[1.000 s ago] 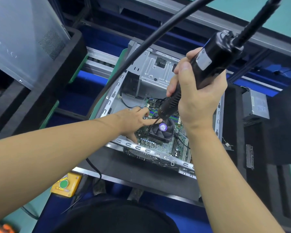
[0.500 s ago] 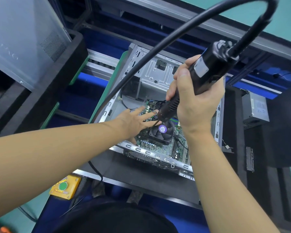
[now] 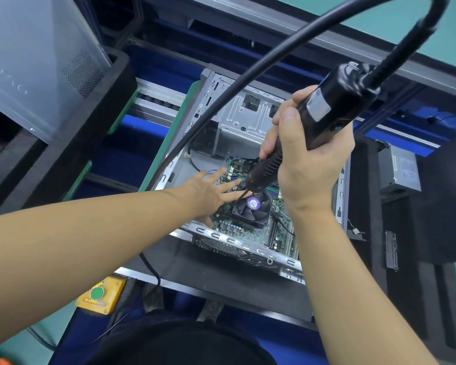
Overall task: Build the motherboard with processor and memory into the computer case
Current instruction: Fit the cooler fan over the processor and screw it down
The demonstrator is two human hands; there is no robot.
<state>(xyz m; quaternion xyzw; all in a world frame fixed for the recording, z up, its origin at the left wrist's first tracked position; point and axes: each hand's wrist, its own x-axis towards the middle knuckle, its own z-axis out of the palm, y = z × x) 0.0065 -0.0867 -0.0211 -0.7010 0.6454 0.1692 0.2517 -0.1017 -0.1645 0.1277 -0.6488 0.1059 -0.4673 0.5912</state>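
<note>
Right hand (image 3: 308,164) clenched the electric screwdriver (image 3: 324,114); left hand (image 3: 211,191), fingers straight, pressed the motherboard (image 3: 250,233) flat; best kept the bit square on the screw, driving gently.

Red lettering on the yellow button box (image 3: 100,296) reads partly "AMING".

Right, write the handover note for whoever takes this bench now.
Right hand grips the electric screwdriver, bit pointing down beside the cooler fan.
Left hand rests with fingers spread on the motherboard.
Done: the motherboard, cooler fitted, sits inside the open computer case.
Left: drive the board's screws; how many are already in cannot be seen.
</note>
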